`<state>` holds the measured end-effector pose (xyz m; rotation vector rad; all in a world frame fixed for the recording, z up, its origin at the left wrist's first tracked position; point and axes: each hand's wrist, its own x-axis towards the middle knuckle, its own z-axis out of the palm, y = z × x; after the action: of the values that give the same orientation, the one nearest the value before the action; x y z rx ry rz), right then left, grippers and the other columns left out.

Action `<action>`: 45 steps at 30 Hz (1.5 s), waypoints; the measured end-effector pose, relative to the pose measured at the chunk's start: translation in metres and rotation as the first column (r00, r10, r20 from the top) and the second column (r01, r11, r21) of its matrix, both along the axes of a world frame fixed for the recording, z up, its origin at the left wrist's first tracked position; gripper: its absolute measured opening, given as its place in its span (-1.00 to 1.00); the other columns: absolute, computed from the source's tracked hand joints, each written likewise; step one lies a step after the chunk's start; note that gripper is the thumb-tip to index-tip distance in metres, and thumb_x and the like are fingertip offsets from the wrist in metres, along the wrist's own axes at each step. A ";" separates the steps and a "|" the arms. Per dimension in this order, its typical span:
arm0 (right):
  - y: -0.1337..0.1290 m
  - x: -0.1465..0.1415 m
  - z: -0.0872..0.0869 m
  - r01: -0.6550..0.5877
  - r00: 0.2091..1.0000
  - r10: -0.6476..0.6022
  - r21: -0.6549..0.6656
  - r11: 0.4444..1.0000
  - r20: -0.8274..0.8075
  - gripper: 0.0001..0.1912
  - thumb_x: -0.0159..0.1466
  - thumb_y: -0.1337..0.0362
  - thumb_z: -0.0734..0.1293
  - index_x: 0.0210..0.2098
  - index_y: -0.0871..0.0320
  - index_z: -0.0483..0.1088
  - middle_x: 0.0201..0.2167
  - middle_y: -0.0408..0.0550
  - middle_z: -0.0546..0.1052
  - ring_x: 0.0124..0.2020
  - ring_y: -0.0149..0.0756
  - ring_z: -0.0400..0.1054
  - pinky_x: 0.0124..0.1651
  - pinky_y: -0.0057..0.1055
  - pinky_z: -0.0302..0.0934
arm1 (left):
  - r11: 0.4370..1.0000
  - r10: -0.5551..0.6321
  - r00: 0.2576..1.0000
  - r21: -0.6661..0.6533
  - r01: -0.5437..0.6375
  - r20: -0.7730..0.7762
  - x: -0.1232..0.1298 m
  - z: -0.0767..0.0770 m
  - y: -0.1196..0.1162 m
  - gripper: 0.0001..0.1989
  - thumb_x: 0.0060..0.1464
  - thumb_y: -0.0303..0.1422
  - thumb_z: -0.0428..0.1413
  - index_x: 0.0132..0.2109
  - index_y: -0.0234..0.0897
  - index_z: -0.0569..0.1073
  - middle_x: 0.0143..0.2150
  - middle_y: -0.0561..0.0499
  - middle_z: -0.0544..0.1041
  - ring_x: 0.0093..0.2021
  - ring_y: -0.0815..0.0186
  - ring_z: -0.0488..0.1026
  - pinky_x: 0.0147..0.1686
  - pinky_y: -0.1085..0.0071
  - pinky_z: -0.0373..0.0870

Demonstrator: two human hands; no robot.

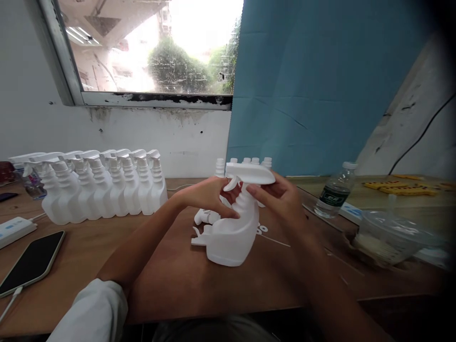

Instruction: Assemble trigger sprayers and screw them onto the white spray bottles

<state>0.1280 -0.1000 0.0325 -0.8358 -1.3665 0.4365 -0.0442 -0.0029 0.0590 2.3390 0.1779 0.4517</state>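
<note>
Brown table carries a row of finished spray bottles far left. At centre, the white spray bottle stands tilted on the table. Left hand and right hand both grip its trigger head. Risk: an off-angle head may cross-thread; the tilted bottle may slip sideways.

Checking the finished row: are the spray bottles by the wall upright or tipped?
Upright: the spray bottles stand on the table, heads on top.
</note>
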 end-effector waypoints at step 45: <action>0.013 -0.025 -0.031 -0.221 0.942 0.184 -0.107 0.969 -0.280 -0.59 0.12 0.15 0.49 -0.08 0.01 0.35 -0.41 -0.19 0.54 -0.47 -0.31 0.46 -0.40 -0.37 0.40 | 0.978 0.211 0.852 -0.103 -0.183 0.480 -0.008 0.015 -0.017 -0.85 0.09 -0.32 0.25 -0.25 -0.35 0.55 -0.22 -0.05 0.56 -0.29 0.38 0.47 -0.40 0.53 0.35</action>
<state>0.1025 -0.0869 0.0013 -0.7190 -1.1826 0.7843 -0.0520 -0.0198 0.0743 2.0823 0.1837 1.1111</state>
